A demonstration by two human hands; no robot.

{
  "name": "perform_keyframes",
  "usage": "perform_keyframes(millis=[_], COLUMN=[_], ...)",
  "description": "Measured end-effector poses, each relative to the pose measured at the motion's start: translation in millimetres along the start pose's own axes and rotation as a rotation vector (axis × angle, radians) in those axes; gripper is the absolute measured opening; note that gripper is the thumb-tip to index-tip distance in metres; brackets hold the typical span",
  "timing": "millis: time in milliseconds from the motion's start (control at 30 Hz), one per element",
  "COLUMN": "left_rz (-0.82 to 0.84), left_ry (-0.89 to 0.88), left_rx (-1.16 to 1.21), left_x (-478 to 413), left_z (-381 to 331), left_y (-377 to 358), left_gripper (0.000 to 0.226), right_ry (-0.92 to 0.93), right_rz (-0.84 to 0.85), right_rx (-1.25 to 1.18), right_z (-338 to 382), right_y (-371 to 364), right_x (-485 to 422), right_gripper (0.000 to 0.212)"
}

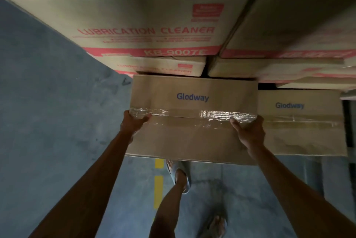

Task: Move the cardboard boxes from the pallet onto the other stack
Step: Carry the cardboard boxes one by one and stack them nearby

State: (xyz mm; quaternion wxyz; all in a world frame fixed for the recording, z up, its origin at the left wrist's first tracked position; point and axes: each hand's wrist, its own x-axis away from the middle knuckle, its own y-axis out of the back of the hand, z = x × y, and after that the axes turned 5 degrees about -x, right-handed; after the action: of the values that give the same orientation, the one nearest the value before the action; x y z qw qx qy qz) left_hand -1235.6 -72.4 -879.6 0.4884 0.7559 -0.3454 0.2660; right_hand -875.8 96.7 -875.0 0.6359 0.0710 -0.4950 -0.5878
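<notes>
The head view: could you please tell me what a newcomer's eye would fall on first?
The taped Glodway box in the centre, gripped at its sides by the left hand and right hand. Beyond it looms a stack of red-printed Lubrication Cleaner cartons, and a second Glodway box sits to its right.

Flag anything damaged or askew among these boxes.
The held Glodway box carries wrinkled, patchy clear tape over its seam. The neighbouring Glodway box is creased low on its face. Nothing spilled.
</notes>
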Motion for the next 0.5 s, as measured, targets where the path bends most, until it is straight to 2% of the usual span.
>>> perform_keyframes(millis=[67,133,267,367,433,467,500], left_rz=[0.012,0.009,-0.012,0.013,0.004,-0.003,-0.001], left_ry=[-0.023,-0.034,-0.094,-0.215,-0.284,-0.312,-0.326], left_rx=[0.013,0.009,0.056,0.068,0.078,0.078,0.070], left_x=[-9.9,20.9,125.2,219.4,285.8,318.2,345.0], left_z=[17.7,12.6,7.9,7.6,5.2,4.6,6.0], left_y=[-1.7,0.9,-4.1,-15.9,-26.4,-34.7,-43.7], left_gripper=[0.109,0.104,0.061,0.065,0.047,0.045,0.053], right_ry=[0.000,0.006,0.038,0.104,0.122,0.135,0.145], right_rz=[0.039,0.066,0.069,0.007,-0.028,-0.038,-0.053], right_rx=[0.015,-0.008,-0.073,-0.110,-0.125,-0.137,-0.145], right_z=[0.0,-0.8,-25.1,-55.5,-78.8,-91.5,-103.6], right_y=[11.6,28.7,99.6,188.7,247.7,279.2,310.0], right_x=[4.4,11.5,52.3,100.5,128.8,142.3,155.0], right_gripper=[0.100,0.097,0.096,0.094,0.095,0.095,0.096])
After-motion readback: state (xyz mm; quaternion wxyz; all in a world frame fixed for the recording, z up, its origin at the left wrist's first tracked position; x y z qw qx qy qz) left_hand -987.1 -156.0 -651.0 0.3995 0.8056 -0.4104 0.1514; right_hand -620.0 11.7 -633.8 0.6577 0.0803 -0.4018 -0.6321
